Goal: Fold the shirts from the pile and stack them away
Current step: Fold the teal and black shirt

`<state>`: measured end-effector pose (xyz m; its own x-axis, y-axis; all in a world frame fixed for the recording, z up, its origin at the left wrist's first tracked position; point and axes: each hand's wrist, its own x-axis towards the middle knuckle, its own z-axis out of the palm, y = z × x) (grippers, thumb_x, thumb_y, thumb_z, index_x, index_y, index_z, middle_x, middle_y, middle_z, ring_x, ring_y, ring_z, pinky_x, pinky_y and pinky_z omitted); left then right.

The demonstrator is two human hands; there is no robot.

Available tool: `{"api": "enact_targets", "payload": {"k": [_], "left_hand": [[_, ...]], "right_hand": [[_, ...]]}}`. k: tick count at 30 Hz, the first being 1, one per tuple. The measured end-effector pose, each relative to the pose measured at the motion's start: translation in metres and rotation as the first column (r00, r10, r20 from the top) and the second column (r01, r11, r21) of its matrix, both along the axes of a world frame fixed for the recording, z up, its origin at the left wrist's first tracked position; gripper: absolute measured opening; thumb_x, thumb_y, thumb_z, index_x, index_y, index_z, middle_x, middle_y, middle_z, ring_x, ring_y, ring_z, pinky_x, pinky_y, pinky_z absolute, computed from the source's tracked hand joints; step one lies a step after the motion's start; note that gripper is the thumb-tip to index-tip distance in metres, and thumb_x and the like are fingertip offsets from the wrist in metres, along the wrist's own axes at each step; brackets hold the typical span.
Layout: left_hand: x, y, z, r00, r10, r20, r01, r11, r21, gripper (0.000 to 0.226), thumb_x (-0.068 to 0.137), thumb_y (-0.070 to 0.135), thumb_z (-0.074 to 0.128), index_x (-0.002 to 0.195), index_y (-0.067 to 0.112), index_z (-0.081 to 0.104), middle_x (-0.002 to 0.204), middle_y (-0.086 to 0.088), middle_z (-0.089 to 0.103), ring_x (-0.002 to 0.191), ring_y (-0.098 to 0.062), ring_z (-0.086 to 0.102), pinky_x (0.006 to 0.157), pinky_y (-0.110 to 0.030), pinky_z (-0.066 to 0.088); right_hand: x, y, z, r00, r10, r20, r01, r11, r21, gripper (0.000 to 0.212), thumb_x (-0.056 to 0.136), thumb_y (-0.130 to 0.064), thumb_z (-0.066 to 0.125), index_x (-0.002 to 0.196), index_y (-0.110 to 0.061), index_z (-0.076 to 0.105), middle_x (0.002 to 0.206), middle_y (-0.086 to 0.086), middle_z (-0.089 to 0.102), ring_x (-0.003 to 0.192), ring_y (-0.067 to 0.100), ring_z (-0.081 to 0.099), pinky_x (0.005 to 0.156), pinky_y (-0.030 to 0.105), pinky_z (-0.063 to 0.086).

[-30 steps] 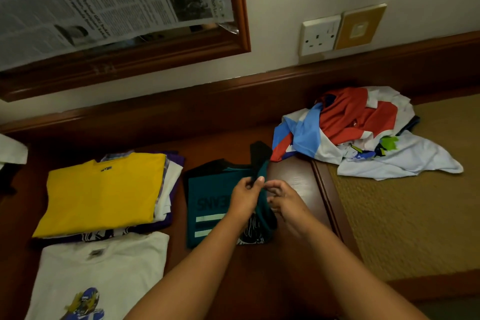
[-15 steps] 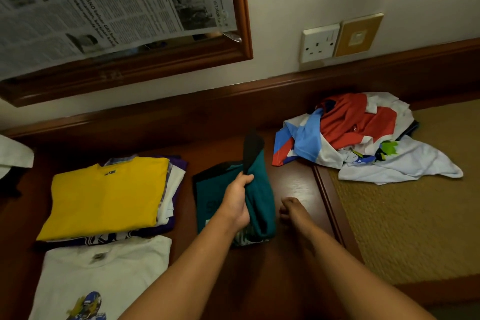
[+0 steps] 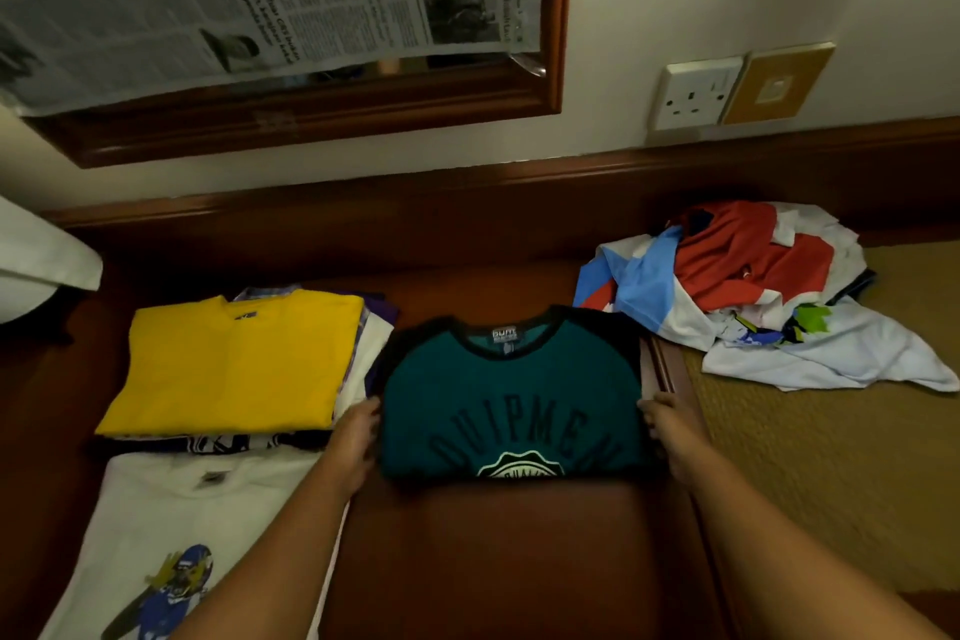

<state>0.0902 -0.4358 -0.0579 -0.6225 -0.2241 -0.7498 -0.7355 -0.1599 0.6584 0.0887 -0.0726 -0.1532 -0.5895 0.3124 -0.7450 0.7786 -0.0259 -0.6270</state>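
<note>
A folded teal shirt (image 3: 511, 400) with a black collar and dark lettering lies face up in the middle of the wooden top (image 3: 493, 561). My left hand (image 3: 356, 437) holds its left edge and my right hand (image 3: 670, 431) holds its right edge, with the fingertips tucked at the fabric. To the left is a stack of folded shirts with a yellow shirt (image 3: 234, 359) on top. In front of that stack lies a white shirt with a blue print (image 3: 208, 525). The unfolded pile (image 3: 753, 286) of red, blue and white shirts sits at the back right.
A woven mat (image 3: 831, 483) covers the surface on the right, partly under the pile. A raised wooden ledge runs along the wall behind. Above it hang a wood-framed mirror covered with newspaper (image 3: 311, 120) and a wall socket (image 3: 696, 94). White cloth (image 3: 41, 260) pokes in at the far left.
The teal shirt was a narrow folded strip in my left hand. It now lies as a wider folded rectangle, front side up, with both hands at its sides.
</note>
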Motion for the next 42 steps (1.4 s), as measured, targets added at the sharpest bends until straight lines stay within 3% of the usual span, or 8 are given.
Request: {"api": "enact_targets", "payload": {"k": [2, 7, 14, 20, 26, 33, 39, 42], "left_hand": [[0.014, -0.013, -0.027, 0.987, -0.134, 0.09, 0.155, 0.946, -0.284, 0.023, 0.093, 0.031, 0.05, 0.083, 0.012, 0.057, 0.086, -0.012, 0.059, 0.084, -0.026, 0.054, 0.068, -0.036, 0.041], [0.029, -0.023, -0.071, 0.922, -0.318, 0.22, 0.387, 0.737, -0.554, 0.042, 0.095, 0.023, 0.058, 0.129, -0.001, 0.052, 0.129, -0.019, 0.057, 0.119, -0.034, 0.053, 0.094, -0.033, 0.04], [0.038, -0.014, -0.088, 0.941, -0.306, 0.147, 0.333, 0.749, -0.572, 0.034, 0.095, 0.016, 0.058, 0.124, -0.002, 0.055, 0.125, -0.021, 0.06, 0.111, -0.037, 0.058, 0.094, -0.038, 0.046], [0.044, -0.016, -0.088, 0.967, -0.253, 0.039, 0.225, 0.765, -0.603, 0.033, 0.097, 0.019, 0.055, 0.123, -0.002, 0.055, 0.12, -0.02, 0.061, 0.112, -0.034, 0.057, 0.084, -0.03, 0.04], [0.072, -0.013, -0.109, 0.988, -0.151, 0.037, 0.15, 0.861, -0.487, 0.023, 0.094, 0.015, 0.057, 0.113, 0.003, 0.058, 0.074, -0.008, 0.059, 0.063, -0.022, 0.051, 0.064, -0.035, 0.041], [0.079, -0.008, -0.103, 0.979, -0.203, -0.001, 0.152, 0.738, -0.657, 0.03, 0.096, 0.012, 0.055, 0.119, -0.007, 0.058, 0.112, -0.024, 0.064, 0.105, -0.037, 0.059, 0.084, -0.035, 0.042], [0.076, -0.022, -0.106, 0.963, -0.269, -0.006, 0.183, 0.672, -0.718, 0.023, 0.095, 0.008, 0.055, 0.112, -0.007, 0.062, 0.104, -0.025, 0.067, 0.099, -0.038, 0.062, 0.078, -0.033, 0.043], [0.078, -0.022, -0.11, 0.958, -0.287, 0.016, 0.22, 0.695, -0.684, 0.027, 0.096, 0.01, 0.054, 0.118, -0.005, 0.059, 0.109, -0.023, 0.066, 0.102, -0.036, 0.061, 0.081, -0.033, 0.043]], "right_hand": [[0.007, -0.002, -0.001, 0.997, 0.07, -0.014, -0.068, 0.991, 0.115, 0.04, 0.093, -0.024, 0.056, 0.131, -0.012, 0.049, 0.109, 0.012, 0.063, 0.08, 0.023, 0.059, 0.061, 0.031, 0.044], [0.011, -0.018, -0.008, 0.979, 0.201, 0.006, -0.197, 0.953, 0.231, 0.049, 0.096, -0.028, 0.056, 0.137, -0.004, 0.045, 0.136, 0.016, 0.051, 0.119, 0.033, 0.052, 0.097, 0.04, 0.043], [0.008, -0.024, -0.009, 0.985, 0.173, 0.006, -0.166, 0.937, 0.306, 0.023, 0.096, -0.008, 0.053, 0.116, 0.0, 0.061, 0.114, 0.018, 0.063, 0.094, 0.029, 0.057, 0.082, 0.033, 0.047], [0.028, -0.027, 0.009, 0.968, 0.245, -0.054, -0.189, 0.852, 0.489, 0.021, 0.096, -0.007, 0.052, 0.113, 0.002, 0.061, 0.109, 0.02, 0.064, 0.102, 0.035, 0.059, 0.078, 0.031, 0.041], [0.05, -0.038, -0.003, 0.979, 0.18, -0.099, -0.118, 0.887, 0.447, 0.01, 0.089, -0.005, 0.061, 0.098, -0.008, 0.057, 0.085, 0.007, 0.057, 0.088, 0.032, 0.059, 0.072, 0.03, 0.04], [0.049, -0.033, -0.009, 0.989, 0.098, -0.107, -0.041, 0.897, 0.439, 0.019, 0.091, 0.001, 0.051, 0.102, -0.012, 0.059, 0.091, 0.01, 0.062, 0.088, 0.027, 0.058, 0.081, 0.036, 0.047], [0.05, -0.011, -0.013, 0.985, 0.099, -0.142, -0.026, 0.896, 0.443, 0.033, 0.09, 0.004, 0.046, 0.102, -0.024, 0.057, 0.094, 0.006, 0.062, 0.092, 0.031, 0.063, 0.082, 0.047, 0.054], [0.051, -0.007, -0.011, 0.98, 0.187, -0.074, -0.131, 0.873, 0.469, 0.034, 0.088, 0.008, 0.047, 0.115, -0.01, 0.058, 0.097, 0.007, 0.06, 0.092, 0.03, 0.062, 0.077, 0.041, 0.053]]}}
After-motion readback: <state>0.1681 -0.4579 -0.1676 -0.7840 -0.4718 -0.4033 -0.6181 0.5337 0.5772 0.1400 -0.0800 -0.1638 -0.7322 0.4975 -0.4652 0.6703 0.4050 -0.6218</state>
